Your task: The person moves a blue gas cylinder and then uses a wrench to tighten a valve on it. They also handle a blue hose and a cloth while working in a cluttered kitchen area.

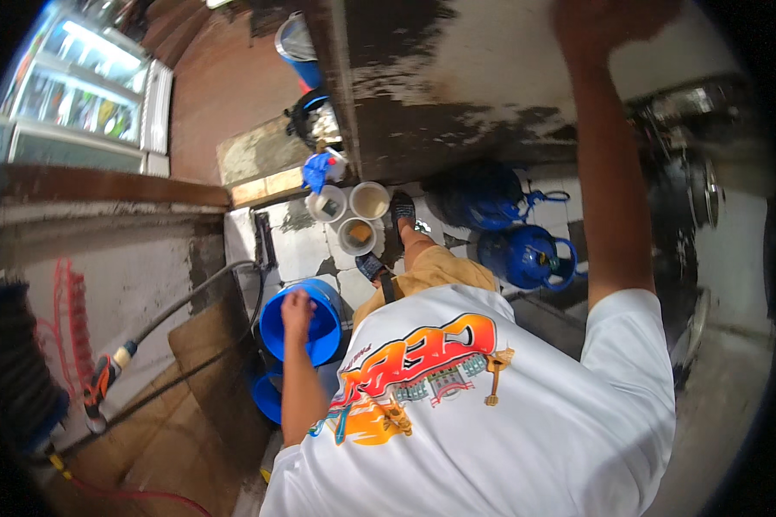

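Clearly the left hand [297, 308] is down at the blue bucket [302, 323], its fingers curled over the near rim, thumb side toward the body, gripping the edge as far as I can tell. The bucket sits just below those fingers, on top of a second blue tub [267, 398] near the person's left leg. Beyond the fingertips, further along the tiled floor [306, 246], three small white pots [353, 215] stand close together, and a black hose [190, 302] runs off to the left of the knuckles.

The right hand [599, 26] is raised high against the stained wall [491, 77]; it is blurred at the picture's top edge, so I cannot tell whether its fingers are spread or closed. Two blue gas bottles [526, 254] stand below that forearm.

To handle the bucket well, I would judge the grip should wrap fully over the rim, with the thumb pinching from inside, and the lift should go straight up so nothing slops. Leaning on the wall looks sensible for balance, since the floor seems wet and the stance is bent far forward.
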`<state>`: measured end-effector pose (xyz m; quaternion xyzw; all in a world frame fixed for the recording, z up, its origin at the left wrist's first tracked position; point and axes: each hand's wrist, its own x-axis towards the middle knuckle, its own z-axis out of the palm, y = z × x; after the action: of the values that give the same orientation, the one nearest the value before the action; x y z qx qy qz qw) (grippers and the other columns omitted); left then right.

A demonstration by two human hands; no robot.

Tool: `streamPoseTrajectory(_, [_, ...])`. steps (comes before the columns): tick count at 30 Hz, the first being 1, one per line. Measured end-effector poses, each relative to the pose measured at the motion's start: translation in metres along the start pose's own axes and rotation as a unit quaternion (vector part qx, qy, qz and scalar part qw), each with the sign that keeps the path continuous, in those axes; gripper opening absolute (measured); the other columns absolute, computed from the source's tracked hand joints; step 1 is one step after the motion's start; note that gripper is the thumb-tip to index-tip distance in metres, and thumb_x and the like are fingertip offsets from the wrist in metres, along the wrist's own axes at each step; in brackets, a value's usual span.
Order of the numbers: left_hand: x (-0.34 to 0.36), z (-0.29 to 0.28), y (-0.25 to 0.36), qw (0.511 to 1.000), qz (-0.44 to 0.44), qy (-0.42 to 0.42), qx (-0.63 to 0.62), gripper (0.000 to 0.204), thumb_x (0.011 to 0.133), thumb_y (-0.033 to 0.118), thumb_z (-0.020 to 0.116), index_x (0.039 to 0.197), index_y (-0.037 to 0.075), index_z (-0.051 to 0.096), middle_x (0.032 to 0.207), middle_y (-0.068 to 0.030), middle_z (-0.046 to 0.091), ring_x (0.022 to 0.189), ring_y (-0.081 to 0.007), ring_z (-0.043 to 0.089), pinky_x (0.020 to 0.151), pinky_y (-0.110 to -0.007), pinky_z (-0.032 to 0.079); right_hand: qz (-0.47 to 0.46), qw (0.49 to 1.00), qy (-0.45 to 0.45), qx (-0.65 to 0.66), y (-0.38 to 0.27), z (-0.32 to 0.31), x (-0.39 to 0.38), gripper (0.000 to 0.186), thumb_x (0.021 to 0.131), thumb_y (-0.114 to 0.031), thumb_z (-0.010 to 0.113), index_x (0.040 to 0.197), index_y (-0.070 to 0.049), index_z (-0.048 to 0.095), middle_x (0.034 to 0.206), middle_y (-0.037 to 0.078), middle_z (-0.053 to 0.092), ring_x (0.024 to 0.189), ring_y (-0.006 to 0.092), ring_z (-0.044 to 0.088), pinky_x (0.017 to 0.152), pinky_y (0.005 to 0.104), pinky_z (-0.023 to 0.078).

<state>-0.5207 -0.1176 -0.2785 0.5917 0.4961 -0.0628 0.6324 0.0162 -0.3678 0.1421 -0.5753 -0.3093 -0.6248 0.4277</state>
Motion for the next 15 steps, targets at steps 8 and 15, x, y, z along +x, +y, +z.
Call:
streamPoseTrajectory(8, [-0.053, 0.049, 0.372, 0.847, 0.529, 0.044, 0.006, 0.043, 0.096, 0.012, 0.048, 0.137, 0.004, 0.036, 0.13, -0.0089, 0.043, 0.109, -0.0148, 0.047, 0.093, -0.027, 0.039, -0.032, 0.938, -0.334, -0.083, -0.004, -0.116, -0.013, 0.072, 0.083, -0.045, 0.064, 0.135, -0.005, 0.036, 0.14, 0.022, 0.03, 0.128, 0.04, 0.027, 0.102, 0.0519, 0.024])
streamPoseTrajectory(15, [-0.166, 0.244, 0.511, 0.396, 0.818, 0.336, 0.247, 0.056, 0.097, 0.034, 0.046, 0.142, 0.005, 0.03, 0.148, -0.0224, 0.022, 0.135, -0.0379, 0.022, 0.112, -0.05, 0.016, 0.464, 0.583, -0.638, -0.196, 0.102, -0.342, -0.292, 0.048, 0.087, -0.037, 0.056, 0.112, 0.004, 0.058, 0.103, 0.025, 0.062, 0.107, 0.0381, 0.056, 0.092, 0.0452, 0.043])
